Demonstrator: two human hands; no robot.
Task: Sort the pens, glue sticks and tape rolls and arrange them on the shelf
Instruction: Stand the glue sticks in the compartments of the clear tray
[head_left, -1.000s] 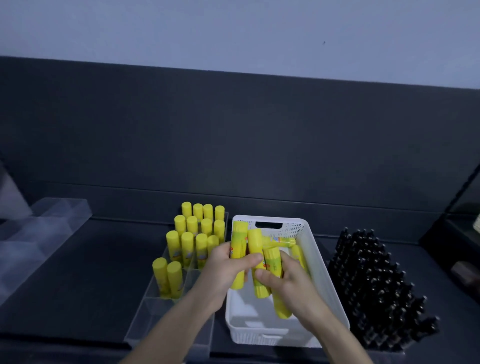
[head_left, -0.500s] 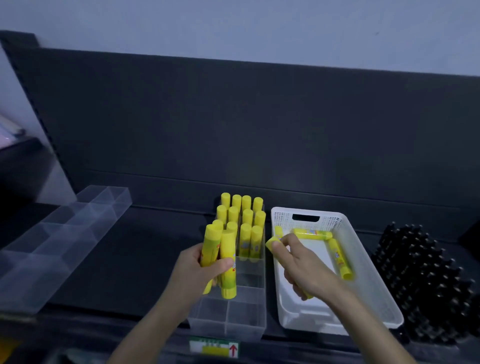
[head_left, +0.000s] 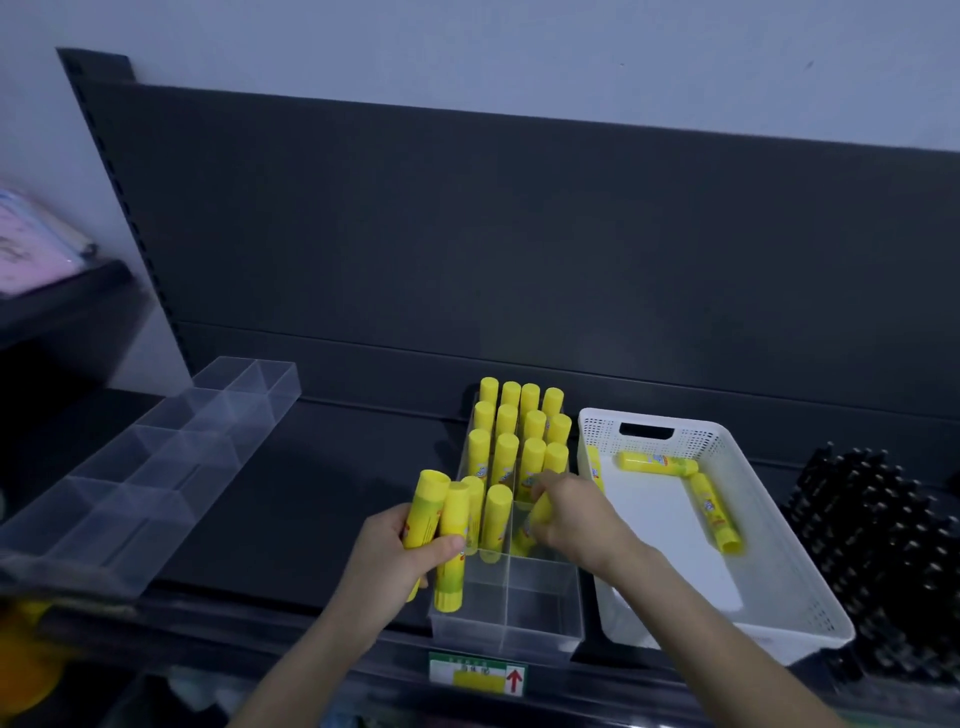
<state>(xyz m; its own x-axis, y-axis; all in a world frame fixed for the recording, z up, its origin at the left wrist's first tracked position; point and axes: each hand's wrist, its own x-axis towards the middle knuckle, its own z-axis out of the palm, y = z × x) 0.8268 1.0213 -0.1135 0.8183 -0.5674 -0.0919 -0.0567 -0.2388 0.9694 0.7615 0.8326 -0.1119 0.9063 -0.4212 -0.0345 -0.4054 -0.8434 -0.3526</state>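
- A clear divided organiser (head_left: 506, 613) stands at the front edge of the dark shelf (head_left: 311, 493); its rear compartments hold upright glue sticks (head_left: 506, 457) in close rows, yellow caps up, with two more standing in the next compartment on the left
- Just right of it, a white perforated basket (head_left: 779, 561) holds loose glue sticks (head_left: 657, 464) lying flat: one across the back, one along the right side, one against the left wall
- A second clear tray (head_left: 156, 467) with dividers sits well to the left, angled on the shelf
- Beyond the basket stands a block of black pens (head_left: 872, 545), too dim to tell apart singly
- The left hand (head_left: 395, 556) is curled round two glue sticks (head_left: 441, 530), held side by side and nearly upright at the organiser's front left corner
- The right hand (head_left: 571, 514) has its fingers wrapped on a single glue stick (head_left: 535, 519), tilted, low over a right-hand compartment of the organiser, just in front of the standing rows
- A green and yellow label (head_left: 478, 673) with a red arrow is fixed on the shelf edge below
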